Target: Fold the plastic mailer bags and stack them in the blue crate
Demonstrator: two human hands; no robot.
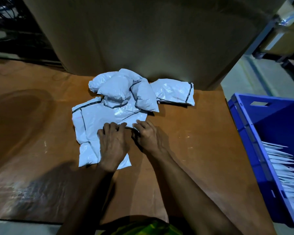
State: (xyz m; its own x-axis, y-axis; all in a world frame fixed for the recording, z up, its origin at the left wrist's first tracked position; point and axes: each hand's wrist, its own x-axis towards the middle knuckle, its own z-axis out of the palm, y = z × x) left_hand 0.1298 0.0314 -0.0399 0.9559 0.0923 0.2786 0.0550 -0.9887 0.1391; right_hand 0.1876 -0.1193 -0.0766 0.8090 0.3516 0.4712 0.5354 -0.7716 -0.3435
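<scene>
Near the middle of the worktop (193,133) a flattened mailer bag (92,126) lies under both hands. The left hand (113,145), fingers curled into the plastic, seems to pin it steady while the right hand (148,136) pinches its right edge, apparently to start a fold. Beside the worktop's right edge, the blue crate (244,129) already holds folded bags (282,163).

Warehouse packing bench (190,150): a huge carton (143,34) rises beyond the left hand (113,145), steel racking (265,38) stands far right of the right hand (149,136), a crate (249,138) of mailers (282,165) nearer.
</scene>
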